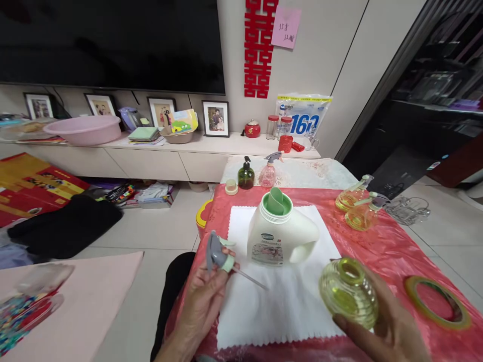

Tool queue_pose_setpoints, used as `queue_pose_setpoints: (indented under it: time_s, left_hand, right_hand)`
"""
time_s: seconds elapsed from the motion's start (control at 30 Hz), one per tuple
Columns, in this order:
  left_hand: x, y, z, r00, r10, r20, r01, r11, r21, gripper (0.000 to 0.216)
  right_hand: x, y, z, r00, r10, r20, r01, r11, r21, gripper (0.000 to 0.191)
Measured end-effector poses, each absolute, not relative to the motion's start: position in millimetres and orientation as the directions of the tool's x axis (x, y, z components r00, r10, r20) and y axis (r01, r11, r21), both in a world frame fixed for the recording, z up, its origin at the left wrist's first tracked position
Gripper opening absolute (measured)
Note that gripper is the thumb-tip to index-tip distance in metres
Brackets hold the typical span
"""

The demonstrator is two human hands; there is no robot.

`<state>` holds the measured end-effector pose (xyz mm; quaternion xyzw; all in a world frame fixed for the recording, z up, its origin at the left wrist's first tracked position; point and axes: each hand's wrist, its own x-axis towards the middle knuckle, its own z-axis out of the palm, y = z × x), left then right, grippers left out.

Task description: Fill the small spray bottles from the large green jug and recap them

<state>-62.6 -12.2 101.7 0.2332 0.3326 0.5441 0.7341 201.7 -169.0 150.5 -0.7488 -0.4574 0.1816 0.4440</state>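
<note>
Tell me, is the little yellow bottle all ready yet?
Not yet. Done: the spray top is off and sits in the left hand. In hand: the right hand holds the yellow bottle, its mouth open. Left: the big white jug stands on the white cloth, and the spray top is not back on.

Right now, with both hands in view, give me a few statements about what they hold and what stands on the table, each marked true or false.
1. The left hand holds a grey spray head with its tube. True.
2. The right hand holds a yellow-green glass bottle with no top on. True.
3. The white jug lies on its side. False: it stands upright on the white cloth.
4. The tape ring sits on the jug. False: it lies flat on the red tablecloth.
</note>
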Motion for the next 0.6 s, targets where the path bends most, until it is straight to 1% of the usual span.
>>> queue_pose_setpoints:
  time_s: [0.07, 0.13, 0.2, 0.27, 0.33, 0.4, 0.47, 0.53, 0.6]
  left_hand:
    - [-57.0, -16.5, 76.3, 0.286, 0.923, -0.256, -0.61, 0.382, 0.694, 0.044]
    - [-54.4, -19.6, 54.8, 0.34, 0.908, -0.245, -0.593, 0.409, 0.694, 0.046]
    - [-53.8, -20.9, 38.2, 0.366, 0.899, -0.241, -0.595, 0.425, 0.682, 0.046]
    - [-54.2, -20.8, 26.8, 0.374, 0.893, -0.251, -0.604, 0.44, 0.665, 0.045]
    - [-55.3, -20.1, 20.5, 0.373, 0.891, -0.26, -0.621, 0.448, 0.643, 0.046]
    - [-56.5, -19.4, 18.1, 0.377, 0.889, -0.261, -0.64, 0.453, 0.62, 0.047]
    - [-57.5, -19.0, 18.0, 0.392, 0.883, -0.26, -0.646, 0.465, 0.606, 0.047]
    - [-58.0, -18.6, 18.4, 0.41, 0.874, -0.263, -0.643, 0.481, 0.596, 0.046]
    - [-58.0, -18.5, 18.0, 0.421, 0.867, -0.267, -0.64, 0.493, 0.589, 0.046]
  right_hand:
    - [213.6, -152.5, 175.6, 0.458, 0.835, 0.305, 0.718, -0.145, -0.681, 0.073]
    - [224.9, -132.3, 200.8, 0.306, 0.824, 0.477, 0.885, -0.061, -0.462, 0.067]
    - [233.1, -110.8, 222.3, 0.113, 0.803, 0.584, 0.968, 0.044, -0.248, 0.06]
    - [236.9, -90.7, 238.3, -0.03, 0.763, 0.646, 0.991, 0.109, -0.083, 0.057]
    - [237.6, -74.3, 249.3, -0.146, 0.734, 0.663, 0.988, 0.143, 0.059, 0.052]
    - [237.2, -62.4, 256.8, -0.252, 0.73, 0.635, 0.967, 0.165, 0.194, 0.049]
    - [236.9, -54.9, 262.6, -0.322, 0.738, 0.592, 0.937, 0.16, 0.311, 0.048]
    - [236.5, -50.2, 267.6, -0.356, 0.746, 0.562, 0.908, 0.134, 0.398, 0.048]
    - [235.4, -46.7, 272.4, -0.379, 0.749, 0.544, 0.881, 0.114, 0.458, 0.048]
